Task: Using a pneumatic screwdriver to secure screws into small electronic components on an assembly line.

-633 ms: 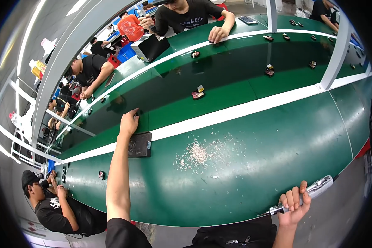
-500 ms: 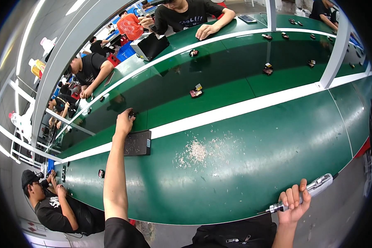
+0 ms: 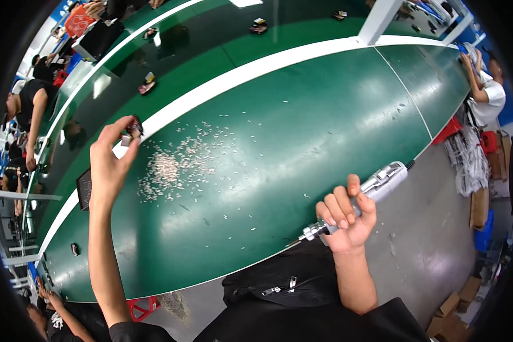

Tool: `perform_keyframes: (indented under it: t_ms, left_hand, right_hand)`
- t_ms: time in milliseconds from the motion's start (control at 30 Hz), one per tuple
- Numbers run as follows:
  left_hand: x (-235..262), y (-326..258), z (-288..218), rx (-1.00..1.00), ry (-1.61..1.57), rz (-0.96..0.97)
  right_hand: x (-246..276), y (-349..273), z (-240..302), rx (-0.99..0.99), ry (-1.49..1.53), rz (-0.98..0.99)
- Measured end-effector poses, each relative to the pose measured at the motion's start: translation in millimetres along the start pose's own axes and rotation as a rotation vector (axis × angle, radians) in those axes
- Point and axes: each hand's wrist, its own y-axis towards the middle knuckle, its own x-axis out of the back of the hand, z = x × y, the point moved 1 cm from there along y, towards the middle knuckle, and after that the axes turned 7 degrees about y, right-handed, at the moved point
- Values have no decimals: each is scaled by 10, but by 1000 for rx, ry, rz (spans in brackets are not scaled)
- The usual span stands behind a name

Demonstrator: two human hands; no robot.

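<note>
My left hand (image 3: pixel 109 159) pinches a small dark part (image 3: pixel 135 126) with a light metallic block on it, held above the white strip (image 3: pixel 211 85) along the green table (image 3: pixel 279 165). In my right hand (image 3: pixel 347 219), near the table's front edge, is a grey electric screwdriver (image 3: pixel 386 178). Its fingers wrap round the body, and the bit end points left and slightly down. Between the hands lies a scattered heap of tiny pale pieces (image 3: pixel 165 166), probably screws, too small to make out surely. A dark tray (image 3: pixel 84 191) is partly hidden behind my left wrist.
Beyond the strip, similar small dark parts (image 3: pixel 147 85) rest on a green belt. A grey post (image 3: pixel 379 21) rises from the strip. Co-workers sit at the far left and at the right end, one in a white shirt (image 3: pixel 490 96). Cardboard boxes (image 3: pixel 456 308) stand at lower right.
My left hand has come back from over the belt with the dark part, which now shows more clearly. The view has swung to the right. The screwdriver stays in my right hand.
</note>
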Motion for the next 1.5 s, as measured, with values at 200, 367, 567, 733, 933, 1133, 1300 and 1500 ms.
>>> perform_keyframes:
  t_ms: [200, 367, 567, 733, 933, 1133, 1300, 1500]
  left_hand:
    - [-444, -696, -1573, -577, -187, 345]
    - [-682, -777, -1728, -635, -129, 310]
    - [-723, -754, -1856, -538, -110, 291]
    - [-719, -721, -1949, -526, -123, 260]
    - [-815, -825, -2008, -486, -138, 197]
    - [-833, -968, -2026, -657, -119, 87]
    - [-839, -990, -2063, -722, -3, 6]
    - [-761, -1053, -2157, -696, 102, 117]
  right_hand:
    - [-18, -14, 5, 1, -10, -22]
    - [-24, -121, 79, 39, -32, -48]
    - [41, -206, 89, 10, -22, -50]
    - [-66, -332, -40, -36, -30, -64]
    - [-80, -430, -293, -143, -57, -229]
    - [-76, -461, -365, -141, -95, -320]
    - [-78, -452, -316, -131, -109, -341]
    - [-65, -449, -252, -178, -171, -286]
